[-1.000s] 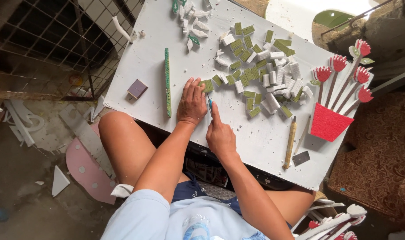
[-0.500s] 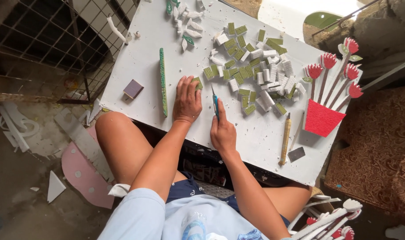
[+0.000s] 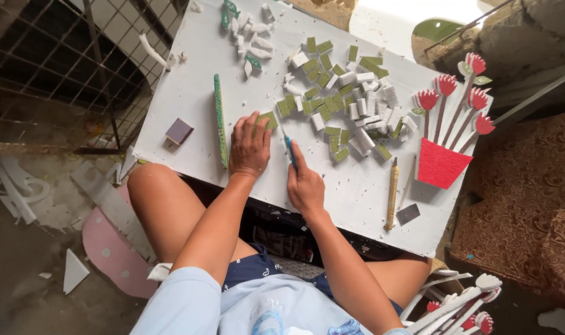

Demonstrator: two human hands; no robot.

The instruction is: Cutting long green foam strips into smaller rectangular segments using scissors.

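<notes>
Left hand (image 3: 249,147) lies flat, fingers spread, pressing a small green foam piece (image 3: 267,119) onto the white board (image 3: 189,87). Right hand (image 3: 305,183) is closed around a blue-handled cutter (image 3: 290,151), tip just beside that piece. Nearby — a heap of green and white foam blocks (image 3: 347,102), rough-cut, rectangular; a red foam flowerpot (image 3: 440,162) at the board's right edge.

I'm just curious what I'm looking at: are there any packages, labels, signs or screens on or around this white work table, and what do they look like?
None: no package, label, sign or screen shows.
White table: holds loose craft pieces only.
Red foam flowerpot cutout: right side of the table, red tulips on pale stems.
Green and white foam blocks: piled at the table's middle.
Left hand: pressing a green piece.
Right hand: holding a blue-handled knife.
</notes>
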